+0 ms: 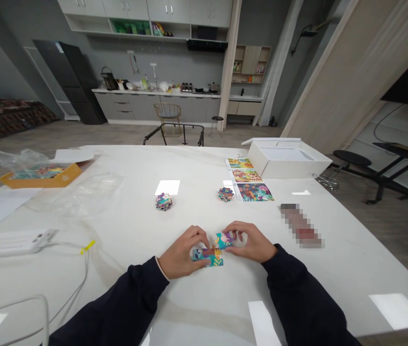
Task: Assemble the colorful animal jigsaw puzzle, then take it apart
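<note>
Low over the white table, my left hand is closed on a strip of joined jigsaw pieces, teal with yellow leaf shapes, held between thumb and fingers. My right hand pinches a single jigsaw piece in teal, pink and purple, just above the strip's right end. Whether the two touch I cannot tell. Beyond my hands stand two small stacks of jigsaw pieces, a left stack and a right stack.
Picture cards lie beside a white box at the back right. At the left are a yellow tray with pieces and plastic, a clear plastic bag, and a white power strip with cables. A blurred object lies at the right.
</note>
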Motion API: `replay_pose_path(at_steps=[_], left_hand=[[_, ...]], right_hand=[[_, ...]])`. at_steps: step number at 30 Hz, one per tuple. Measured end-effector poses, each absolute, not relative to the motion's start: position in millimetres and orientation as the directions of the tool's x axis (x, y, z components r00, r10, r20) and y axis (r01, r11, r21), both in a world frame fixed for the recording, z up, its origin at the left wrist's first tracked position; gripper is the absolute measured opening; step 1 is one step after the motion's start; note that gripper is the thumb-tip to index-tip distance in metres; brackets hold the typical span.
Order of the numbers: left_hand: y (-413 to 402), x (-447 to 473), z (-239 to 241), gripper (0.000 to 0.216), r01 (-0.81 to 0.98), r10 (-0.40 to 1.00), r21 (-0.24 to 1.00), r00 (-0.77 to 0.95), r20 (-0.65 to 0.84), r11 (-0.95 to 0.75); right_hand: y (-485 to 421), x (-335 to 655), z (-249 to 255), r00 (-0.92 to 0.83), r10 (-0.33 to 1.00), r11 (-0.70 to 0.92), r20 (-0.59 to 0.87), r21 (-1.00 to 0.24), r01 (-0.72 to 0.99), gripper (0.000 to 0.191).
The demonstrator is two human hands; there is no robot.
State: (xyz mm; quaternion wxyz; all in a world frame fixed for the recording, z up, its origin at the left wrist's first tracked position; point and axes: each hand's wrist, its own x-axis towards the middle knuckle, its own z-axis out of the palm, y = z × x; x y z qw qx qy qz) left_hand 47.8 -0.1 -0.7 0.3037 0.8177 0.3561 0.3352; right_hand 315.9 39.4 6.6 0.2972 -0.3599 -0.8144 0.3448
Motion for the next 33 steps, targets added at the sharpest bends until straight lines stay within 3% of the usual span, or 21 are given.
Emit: replay_pose_path(at_steps=[3,6,13,21,33], left_hand=[[-1.8,45.4,-3.8,0.027,0.339,0.685,0.695,0.662,0.302,-0.634],[-2.1,45.2,-7.8,0.026,0.327,0.64,0.663,0.706,0.301,-0.673],[-1.3,45.3,-10.0,0.023,0.338,0.632,0.639,0.711,0.307,-0.691],[-1.3,44.3,-10.2,0.02,0.341,0.631,0.641,0.718,0.294,-0.687],[-14.1,55.0,-5.2,0.038,0.478,0.633,0.469,0.73,0.258,-0.742]], right_hand=[[20.2,331.9,-1.8,-0.579,0.796,0.47,0.176,-0.782,0.408,0.031],[5.2,337.1,-13.0,-0.555,0.802,0.502,0.222,-0.755,0.422,0.03],[-1.7,329.1,-24.2,-0.534,0.793,0.569,0.293,-0.67,0.477,0.031],[-10.7,325.5,-27.9,-0.488,0.813,0.558,0.317,-0.663,0.499,0.028],[-16.2,316.0,-24.8,-0.426,0.858,0.502,0.288,-0.647,0.574,0.026]])
